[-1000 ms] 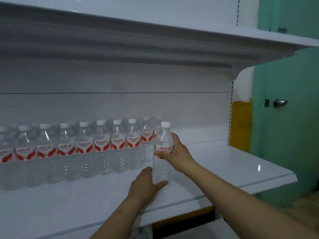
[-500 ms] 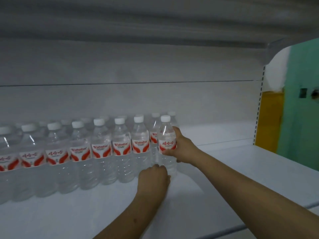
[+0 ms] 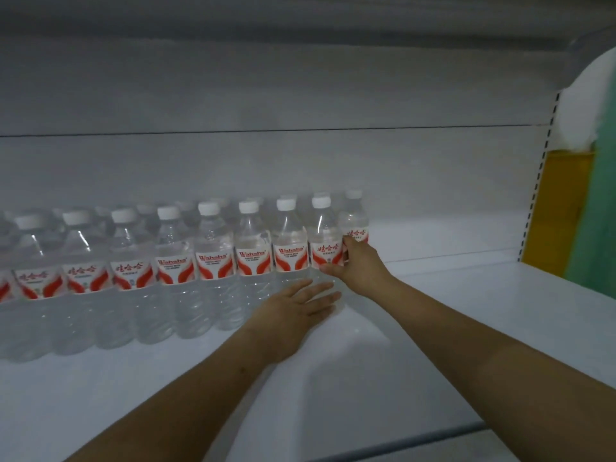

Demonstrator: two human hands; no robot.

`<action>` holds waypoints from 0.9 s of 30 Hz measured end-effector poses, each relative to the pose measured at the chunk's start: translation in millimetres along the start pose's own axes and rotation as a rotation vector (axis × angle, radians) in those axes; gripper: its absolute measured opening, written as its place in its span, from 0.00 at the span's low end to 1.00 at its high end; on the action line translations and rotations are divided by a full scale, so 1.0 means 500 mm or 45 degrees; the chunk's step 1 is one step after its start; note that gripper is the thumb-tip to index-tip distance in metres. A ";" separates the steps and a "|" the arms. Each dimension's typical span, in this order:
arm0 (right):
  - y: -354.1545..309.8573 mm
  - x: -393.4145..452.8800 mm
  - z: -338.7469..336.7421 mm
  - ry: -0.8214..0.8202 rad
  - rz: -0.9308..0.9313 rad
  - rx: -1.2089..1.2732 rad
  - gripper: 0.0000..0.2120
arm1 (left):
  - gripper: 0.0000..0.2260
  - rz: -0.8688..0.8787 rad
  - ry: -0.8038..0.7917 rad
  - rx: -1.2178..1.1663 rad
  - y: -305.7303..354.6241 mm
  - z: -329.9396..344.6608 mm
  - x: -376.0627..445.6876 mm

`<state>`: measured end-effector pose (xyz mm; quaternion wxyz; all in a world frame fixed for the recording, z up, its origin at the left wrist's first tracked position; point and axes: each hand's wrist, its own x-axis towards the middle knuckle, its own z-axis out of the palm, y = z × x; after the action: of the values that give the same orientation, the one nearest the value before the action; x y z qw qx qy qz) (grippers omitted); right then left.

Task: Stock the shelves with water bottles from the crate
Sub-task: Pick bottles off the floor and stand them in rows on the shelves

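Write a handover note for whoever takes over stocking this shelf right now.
Left hand: open, fingers flat against the base of the end bottle.
Right hand: wrapped around that bottle at its label.
The end bottle stands upright on the shelf, at the right end of the front row.
Done: front row partly filled.
Left: shelf space to the right is free; the crate is out of view.

Probably a shop: white display shelf (image 3: pixel 466 328) lined with identical water bottles (image 3: pixel 213 261).

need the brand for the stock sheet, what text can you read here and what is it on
"Wahaha": red brand word on the labels of four front-row water bottles.
Red Chinese characters: on the other labels, such as the end bottle at the right hand; too blurred to transcribe.
Small print under the brand: too small to read.
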<state>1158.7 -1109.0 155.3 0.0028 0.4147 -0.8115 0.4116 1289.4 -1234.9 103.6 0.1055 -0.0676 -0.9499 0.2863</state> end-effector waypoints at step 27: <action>0.432 -1.246 -0.450 0.542 1.253 -0.554 0.24 | 0.19 0.722 -0.873 -1.377 1.230 -0.304 -0.022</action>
<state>1346.1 -471.8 -55.4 0.0595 -0.1136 -0.9564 0.2625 1378.4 -647.8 -118.0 -0.3272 -0.2619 -0.8845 -0.2050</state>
